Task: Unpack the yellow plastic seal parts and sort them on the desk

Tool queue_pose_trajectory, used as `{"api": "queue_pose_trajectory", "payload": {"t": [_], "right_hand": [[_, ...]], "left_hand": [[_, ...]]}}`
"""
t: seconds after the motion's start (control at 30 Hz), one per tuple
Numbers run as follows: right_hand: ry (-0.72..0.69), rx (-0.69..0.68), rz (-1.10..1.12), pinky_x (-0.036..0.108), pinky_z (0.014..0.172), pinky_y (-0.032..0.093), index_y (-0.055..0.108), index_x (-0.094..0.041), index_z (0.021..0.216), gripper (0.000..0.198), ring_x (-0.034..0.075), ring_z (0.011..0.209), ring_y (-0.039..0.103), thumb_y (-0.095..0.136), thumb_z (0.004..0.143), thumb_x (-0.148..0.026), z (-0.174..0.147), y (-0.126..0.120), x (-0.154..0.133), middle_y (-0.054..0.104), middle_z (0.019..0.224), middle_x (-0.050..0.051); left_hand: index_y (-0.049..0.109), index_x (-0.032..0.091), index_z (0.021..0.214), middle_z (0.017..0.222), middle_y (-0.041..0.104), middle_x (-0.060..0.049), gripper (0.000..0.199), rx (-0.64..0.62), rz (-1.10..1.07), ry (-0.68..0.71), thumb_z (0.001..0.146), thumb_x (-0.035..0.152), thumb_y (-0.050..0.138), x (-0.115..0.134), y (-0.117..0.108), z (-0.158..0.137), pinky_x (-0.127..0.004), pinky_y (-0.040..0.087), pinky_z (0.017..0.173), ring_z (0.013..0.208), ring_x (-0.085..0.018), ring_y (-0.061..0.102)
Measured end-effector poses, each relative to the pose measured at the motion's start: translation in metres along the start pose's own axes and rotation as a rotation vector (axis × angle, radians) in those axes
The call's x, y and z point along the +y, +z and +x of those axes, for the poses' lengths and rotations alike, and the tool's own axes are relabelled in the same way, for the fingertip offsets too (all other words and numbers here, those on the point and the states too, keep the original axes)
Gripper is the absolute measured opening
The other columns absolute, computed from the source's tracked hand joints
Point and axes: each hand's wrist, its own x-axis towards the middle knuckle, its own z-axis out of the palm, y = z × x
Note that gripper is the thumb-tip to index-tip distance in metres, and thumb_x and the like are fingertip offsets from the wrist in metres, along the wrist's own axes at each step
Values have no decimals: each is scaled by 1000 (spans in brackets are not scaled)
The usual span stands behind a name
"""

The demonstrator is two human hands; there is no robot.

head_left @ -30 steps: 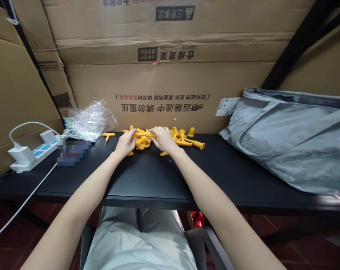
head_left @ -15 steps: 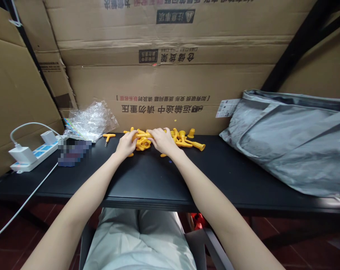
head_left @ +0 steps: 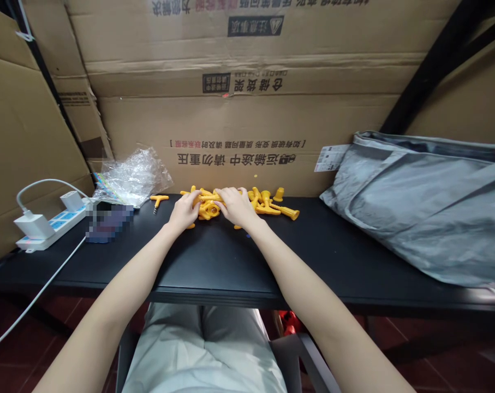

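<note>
My left hand [head_left: 184,210] and my right hand [head_left: 236,206] are close together over a pile of yellow plastic parts [head_left: 209,210] at the back of the black table. Between them runs a yellow rod-like piece [head_left: 207,197], with the fingers of each hand closed around an end. My palms hide part of it, so its exact kind cannot be made out. To the right of my right hand lie more yellow pieces, among them a flared tube [head_left: 290,213] and a small cup-shaped piece [head_left: 279,194]. Left of my left hand is a yellow T-shaped handle [head_left: 159,198] with a spiral metal tip.
A crumpled clear plastic bag [head_left: 135,173] lies at the back left. Before it are a pixelated dark object [head_left: 108,225] and a white power strip [head_left: 59,224] with a cable. A grey fabric bag [head_left: 419,213] covers the right end. Cardboard [head_left: 247,117] walls the back.
My hands and the yellow piece stay in nearly the same place; the view has shifted very slightly.
</note>
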Motion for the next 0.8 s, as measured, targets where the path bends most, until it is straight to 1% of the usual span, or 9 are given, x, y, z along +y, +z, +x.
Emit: {"api": "queue_pose_trajectory", "payload": {"t": [0.07,0.17,0.3,0.43,0.57,0.63,0.73,0.8], "right_hand": [[-2,-27,-20,44,91,27,58,-15,114,27,29,103,52,44,93,-26,0,1,0,65,109,15],[18,-10,-51,42,88,27,59,-16,108,22,28,98,54,45,91,-21,1,1,1,66,104,14],[71,8,-52,38,81,29,57,-15,109,23,27,93,55,44,90,-20,2,0,1,66,100,13],[42,2,17,36,79,32,56,-13,112,27,28,96,55,45,92,-26,1,1,1,65,104,15],[5,3,60,36,83,34,56,-12,115,31,27,99,55,42,94,-30,0,1,0,64,106,16],[17,-1,55,36,83,34,55,-11,116,32,28,100,54,42,94,-30,0,1,0,64,107,16],[35,13,45,36,84,34,55,-12,118,33,28,102,54,42,93,-29,0,3,2,64,108,16],[42,40,47,37,85,34,55,-13,119,33,28,102,54,41,93,-28,0,5,5,64,109,16]], "left_hand": [[60,19,115,98,69,-9,31,-6,9,3,85,20,52,-2,0,0,-32,50,81,81,-19,64],[59,20,119,93,68,-8,33,-15,22,8,87,25,51,-1,-2,0,-32,50,78,75,-18,63],[58,21,125,85,68,-6,37,-15,76,29,91,29,48,4,-9,1,-28,49,74,70,-16,62],[61,24,123,84,71,-6,36,-22,171,-23,91,32,47,5,-16,3,-26,47,69,71,-18,65],[63,24,119,85,72,-7,33,-33,212,-64,91,29,47,-4,-19,6,-26,47,69,73,-18,66],[63,22,118,86,73,-7,33,-28,221,-92,90,27,46,-9,-19,6,-26,47,69,74,-19,67],[62,20,117,82,73,-8,33,-17,230,-143,89,24,46,-15,-19,7,-28,47,69,73,-21,67],[61,19,116,81,72,-8,33,18,223,-174,89,22,45,-18,-21,8,-29,48,70,72,-21,67]]}}
